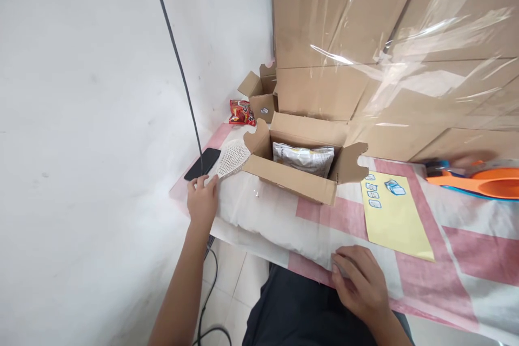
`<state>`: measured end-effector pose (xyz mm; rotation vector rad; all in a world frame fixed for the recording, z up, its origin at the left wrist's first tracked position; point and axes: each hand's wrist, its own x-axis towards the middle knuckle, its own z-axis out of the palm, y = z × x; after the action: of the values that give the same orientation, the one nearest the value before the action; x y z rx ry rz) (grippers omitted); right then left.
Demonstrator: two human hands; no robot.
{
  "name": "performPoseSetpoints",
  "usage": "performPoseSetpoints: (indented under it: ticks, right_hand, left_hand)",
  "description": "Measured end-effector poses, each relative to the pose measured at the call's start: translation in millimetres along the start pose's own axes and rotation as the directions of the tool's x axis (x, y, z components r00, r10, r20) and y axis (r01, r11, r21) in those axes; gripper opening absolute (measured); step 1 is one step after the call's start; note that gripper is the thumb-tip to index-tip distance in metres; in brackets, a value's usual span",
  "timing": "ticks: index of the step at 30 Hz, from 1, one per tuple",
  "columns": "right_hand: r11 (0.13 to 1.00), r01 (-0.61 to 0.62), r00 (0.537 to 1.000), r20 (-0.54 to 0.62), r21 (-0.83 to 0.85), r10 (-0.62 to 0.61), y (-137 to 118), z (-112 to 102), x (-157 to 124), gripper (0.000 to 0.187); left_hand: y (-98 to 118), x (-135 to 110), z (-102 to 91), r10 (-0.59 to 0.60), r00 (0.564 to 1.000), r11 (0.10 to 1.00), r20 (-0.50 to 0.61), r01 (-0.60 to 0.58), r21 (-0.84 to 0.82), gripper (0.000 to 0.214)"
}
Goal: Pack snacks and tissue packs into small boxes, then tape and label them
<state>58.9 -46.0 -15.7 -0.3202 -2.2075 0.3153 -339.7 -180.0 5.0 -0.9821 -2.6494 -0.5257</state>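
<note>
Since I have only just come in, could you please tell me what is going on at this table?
The person's left hand is at the narrow end of a white perforated utensil, beside a dark phone; whether the fingers grip it is hard to tell. The right hand rests, fingers curled, at the near edge of the cloth-covered table. Beyond the hands, a cardboard box stands open with a silvery-white packet inside, and a yellow sheet lies to the box's right.
</note>
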Motion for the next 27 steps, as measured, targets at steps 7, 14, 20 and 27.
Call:
performPoseSetpoints:
  ticks: [7, 14, 20, 27]
  right_hand:
    - [0.999, -0.027, 0.999, -0.035, -0.020, 0.026, -2.1, -0.4, 3.2, 0.021]
    - [0.999, -0.050, 0.998, -0.036, -0.014, 0.049, -2.9, -0.7, 3.0, 0.020]
    - [0.998, -0.061, 0.997, -0.038, -0.004, 0.061, -4.6, 1.4, 2.1, 0.022]
    - [0.960, -0.275, 0.961, -0.012, 0.046, 0.276, 2.1, -14.6, 13.7, 0.027]
  left_hand:
    - [7.5, 33.4, 23.7, -0.092, 0.994, 0.989, -0.056, 0.098, 0.111, 0.045]
    - [32.7, 44.6, 20.5, -0.044, 0.990, 0.995, -0.136, 0.055, 0.080, 0.050]
    - [68.4, 98.5, -18.1, 0.035, 0.980, 0.910, -0.193, -0.112, -0.400, 0.044]
    - [124.2, 99.7, -38.3, 0.212, 0.974, 0.564, -0.081, -0.190, -0.803, 0.061]
